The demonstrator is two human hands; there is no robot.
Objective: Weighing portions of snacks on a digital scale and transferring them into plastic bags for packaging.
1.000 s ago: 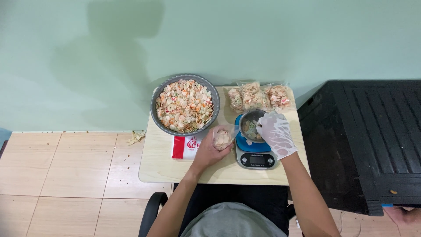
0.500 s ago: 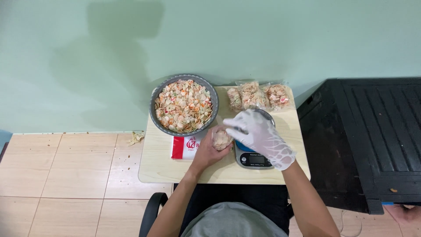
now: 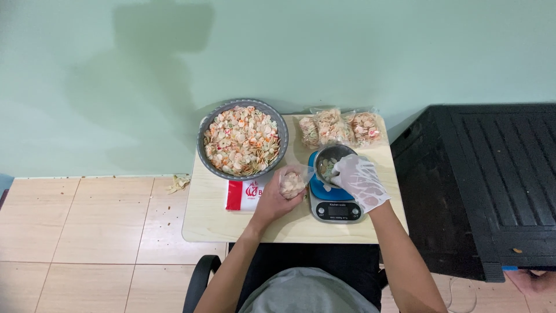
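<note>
The bare left hand [image 3: 275, 200] grips a small clear bag of crackers [image 3: 293, 181] at the table's middle, while the gloved right hand [image 3: 362, 182] pinches crackers in the metal bowl [image 3: 331, 157] on the scale [image 3: 337, 208] at three o'clock.

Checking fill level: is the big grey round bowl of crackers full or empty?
Full: the big grey round bowl is heaped with mixed-colour crackers up to its rim.

Bare left hand [image 3: 272, 200], no glove, no ring or watch in sight. Right hand [image 3: 360, 181] wrapped in a thin, crinkled see-through plastic glove, loose from fingertips to wrist. Both forearms uncovered. Grey top below.
</note>
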